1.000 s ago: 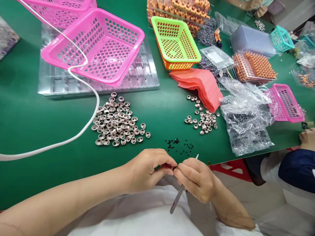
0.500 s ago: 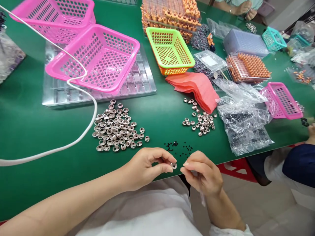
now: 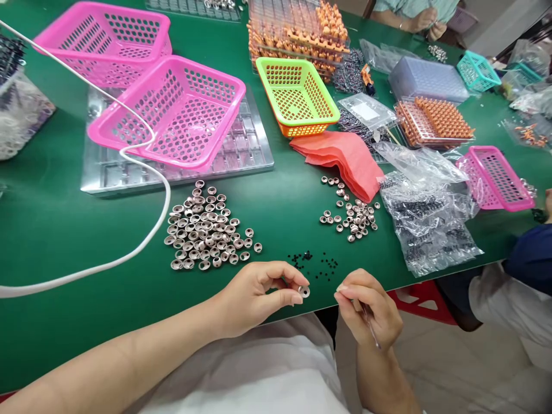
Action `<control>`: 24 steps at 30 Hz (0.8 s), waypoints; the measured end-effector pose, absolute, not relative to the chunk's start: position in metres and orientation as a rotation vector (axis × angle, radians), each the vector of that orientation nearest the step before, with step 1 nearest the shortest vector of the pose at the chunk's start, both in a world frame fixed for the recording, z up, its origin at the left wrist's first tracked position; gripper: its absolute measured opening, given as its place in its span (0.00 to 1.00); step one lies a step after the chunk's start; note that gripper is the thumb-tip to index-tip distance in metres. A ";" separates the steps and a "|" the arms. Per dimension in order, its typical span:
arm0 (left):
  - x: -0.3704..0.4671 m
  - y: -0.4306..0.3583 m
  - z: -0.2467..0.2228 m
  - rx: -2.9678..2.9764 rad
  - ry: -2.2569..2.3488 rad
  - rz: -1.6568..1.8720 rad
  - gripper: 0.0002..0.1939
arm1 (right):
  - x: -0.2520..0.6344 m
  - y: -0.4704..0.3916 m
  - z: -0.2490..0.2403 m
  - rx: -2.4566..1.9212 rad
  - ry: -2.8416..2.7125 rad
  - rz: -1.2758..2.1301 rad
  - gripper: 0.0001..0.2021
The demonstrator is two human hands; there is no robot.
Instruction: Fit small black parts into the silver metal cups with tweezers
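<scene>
My left hand (image 3: 263, 296) pinches a small round metal cup (image 3: 304, 291) between thumb and forefinger, its opening with a dark hole facing up. To its right, my right hand (image 3: 371, 310) is closed on a thin metal rod-like tool (image 3: 371, 326) whose end sticks out below the palm; whether its fingertips also pinch something small I cannot tell. Tiny black pieces (image 3: 328, 265) lie scattered on the green table (image 3: 284, 224) just beyond both hands. A large pile of metal cups (image 3: 207, 230) lies up and left of my left hand, and a smaller pile (image 3: 360, 218) beyond my right.
Pink baskets (image 3: 235, 123) stand on a clear plastic tray (image 3: 259, 152) at the left, under a white cable (image 3: 166, 198). A green basket (image 3: 332, 115), a red cloth (image 3: 345, 158) and plastic bags (image 3: 431, 230) lie farther right. Another person's hands (image 3: 425, 23) are across the table.
My right hand has moved right and slightly down, away from the metal cup, and the tool in it shows more clearly. My left hand keeps its pinch. The view has shifted a little.
</scene>
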State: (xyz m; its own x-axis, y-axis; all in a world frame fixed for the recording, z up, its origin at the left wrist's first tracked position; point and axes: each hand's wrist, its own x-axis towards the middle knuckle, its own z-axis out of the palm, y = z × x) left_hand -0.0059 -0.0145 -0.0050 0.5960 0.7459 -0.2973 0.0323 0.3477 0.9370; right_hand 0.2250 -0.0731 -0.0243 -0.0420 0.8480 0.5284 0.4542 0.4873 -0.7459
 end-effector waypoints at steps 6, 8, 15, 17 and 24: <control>-0.008 -0.012 -0.002 1.326 0.895 0.530 0.07 | 0.223 -0.075 -0.024 -1.154 -1.609 0.477 0.14; -0.014 -0.006 0.000 1.542 0.972 0.582 0.07 | 0.224 -0.075 -0.025 -1.175 -1.563 0.473 0.13; -0.055 0.024 0.001 2.235 1.489 0.573 0.11 | 0.230 -0.076 -0.027 -1.251 -1.452 0.375 0.09; -0.066 0.029 0.001 2.295 1.568 0.448 0.10 | 0.231 -0.077 -0.027 -1.253 -1.424 0.373 0.09; -0.088 0.038 0.006 2.320 1.765 0.137 0.07 | 0.237 -0.081 -0.033 -1.289 -1.331 0.429 0.04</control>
